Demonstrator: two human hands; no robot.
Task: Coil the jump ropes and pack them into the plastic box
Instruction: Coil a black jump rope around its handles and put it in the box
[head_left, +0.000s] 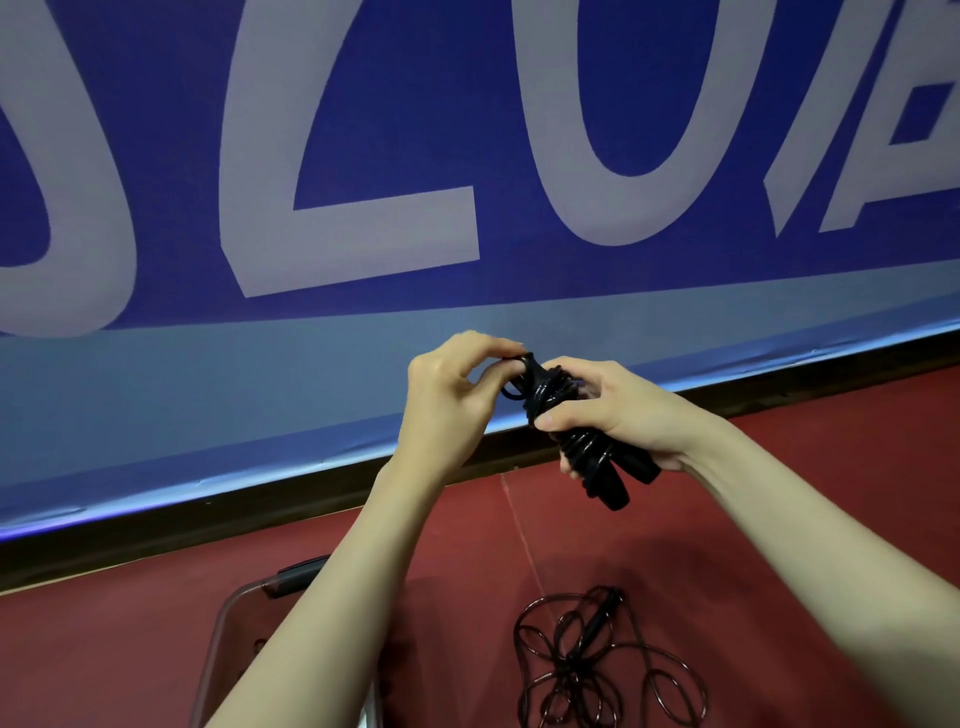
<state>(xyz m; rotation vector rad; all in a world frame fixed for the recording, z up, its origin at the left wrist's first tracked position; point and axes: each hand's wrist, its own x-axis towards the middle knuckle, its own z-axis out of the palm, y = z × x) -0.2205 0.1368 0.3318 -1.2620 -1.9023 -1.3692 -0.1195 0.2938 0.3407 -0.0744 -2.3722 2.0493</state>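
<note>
Two bare forearms reach up from the bottom of the frame toward its centre, in front of a blue banner (363, 130) with large pale letters filling the upper half. The right hand (618, 410) grips a black coiled jump rope (571, 415), thumb across the front of the bundle and fingers curled behind it. The left hand (447, 384) pinches a small loop of the cord at the bundle's upper end between thumb and fingertips, as if tucking or tightening the last turn.

The bundle sits just right of centre, held in the air above a red floor (779, 519). Its long axis runs on a diagonal, from the loop end at upper left down to the two black handles jutting out at lower right, below the right palm.

Judging by what shows, this rope is nearly coiled but not yet packed. A second jump rope (597, 660) lies loose and tangled on the floor at lower centre-right, one handle visible, still to be coiled. The plastic box (228, 618) stands at lower left, partly hidden behind the left forearm; its contents cannot be made out, so how many ropes are already inside is unclear
</note>
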